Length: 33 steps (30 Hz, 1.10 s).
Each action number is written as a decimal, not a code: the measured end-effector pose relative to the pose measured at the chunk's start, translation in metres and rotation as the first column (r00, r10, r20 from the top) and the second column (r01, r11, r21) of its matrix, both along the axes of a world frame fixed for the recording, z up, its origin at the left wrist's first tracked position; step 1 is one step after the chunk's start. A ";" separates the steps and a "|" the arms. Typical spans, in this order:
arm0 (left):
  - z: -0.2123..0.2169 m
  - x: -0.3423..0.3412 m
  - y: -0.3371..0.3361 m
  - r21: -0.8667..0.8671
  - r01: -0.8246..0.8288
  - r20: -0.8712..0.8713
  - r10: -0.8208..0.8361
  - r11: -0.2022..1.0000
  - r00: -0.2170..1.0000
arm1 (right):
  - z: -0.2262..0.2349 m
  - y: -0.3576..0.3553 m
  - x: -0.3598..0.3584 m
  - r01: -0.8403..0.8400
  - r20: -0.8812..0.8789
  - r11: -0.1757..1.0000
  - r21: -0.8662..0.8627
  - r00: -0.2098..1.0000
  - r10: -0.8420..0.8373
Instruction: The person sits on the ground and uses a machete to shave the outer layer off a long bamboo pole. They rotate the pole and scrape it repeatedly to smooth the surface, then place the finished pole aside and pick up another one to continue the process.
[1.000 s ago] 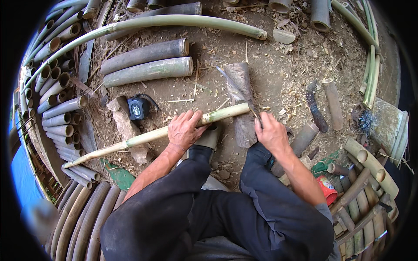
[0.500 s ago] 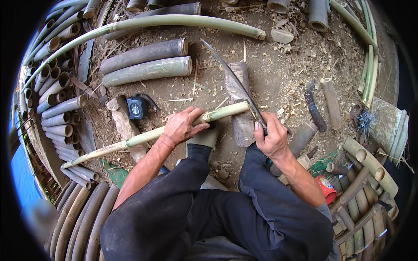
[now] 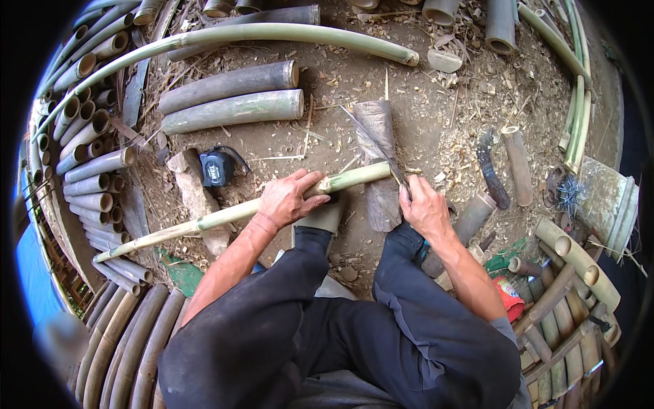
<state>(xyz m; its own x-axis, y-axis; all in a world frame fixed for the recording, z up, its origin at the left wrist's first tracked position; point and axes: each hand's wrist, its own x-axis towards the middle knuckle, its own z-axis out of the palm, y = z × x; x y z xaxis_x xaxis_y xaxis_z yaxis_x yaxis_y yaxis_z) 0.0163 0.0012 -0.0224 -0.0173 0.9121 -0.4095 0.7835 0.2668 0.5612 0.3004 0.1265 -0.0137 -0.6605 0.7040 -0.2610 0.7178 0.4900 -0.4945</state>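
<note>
Fingers, left: curled over the top of a long, thin, pale green bamboo pole (image 3: 238, 213), gripping it not far from its right end; the left hand (image 3: 286, 198) presses down on the pole.
Fingers, right: closed around the handle of a long-bladed dark metal knife (image 3: 378, 146); the right hand (image 3: 424, 208) sits just right of the pole's cut end.
Knife blade: blurred, slanting up and left from the right hand, crossing above the pole's end; whether its edge touches the bamboo I cannot tell.
Pole: lies slantwise, its left end low near the stacked tubes, its right end raised and resting on a worn, dark grey wooden chopping block (image 3: 378, 163) that stands on the dirt ground (image 3: 422, 95).
Support: a rough pale stone (image 3: 194, 194) lies under the pole's middle part.
Beside the stone: a small black and blue tape measure (image 3: 216, 167), just above the pole, apart from it.
Behind: two thick grey-green bamboo sections (image 3: 231, 99) side by side, and a long curved green bamboo stem (image 3: 272, 34) beyond them.
Left rim: a stack of short hollow bamboo tubes (image 3: 85, 157), open ends facing in.
Right of block: a second dark blade tool (image 3: 492, 170) lying on the ground beside a short bamboo piece (image 3: 519, 163).
Legs: dark trousers (image 3: 340, 341), knees either side of the block.
</note>
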 end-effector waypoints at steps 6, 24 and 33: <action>0.001 0.005 0.000 0.025 -0.025 -0.053 0.027 0.999 0.998 | 0.031 -0.001 -0.018 0.092 -0.418 0.992 0.087 0.907 -0.047; 0.004 0.009 0.007 0.116 -0.011 -0.108 0.024 0.993 0.994 | 0.012 0.007 -0.008 0.087 -0.166 0.990 -0.114 0.980 -0.105; -0.003 -0.001 0.002 0.029 -0.021 0.024 0.021 0.999 0.999 | 0.035 -0.002 -0.018 0.076 -0.377 0.990 0.120 0.926 -0.026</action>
<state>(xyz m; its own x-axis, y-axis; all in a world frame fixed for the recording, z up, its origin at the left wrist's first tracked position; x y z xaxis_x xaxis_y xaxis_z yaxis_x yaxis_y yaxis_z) 0.0155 0.0031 -0.0250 -0.0271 0.9234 -0.3829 0.7640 0.2661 0.5877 0.2820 0.1250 0.0215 -0.6546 0.7502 0.0934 0.5189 0.5357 -0.6661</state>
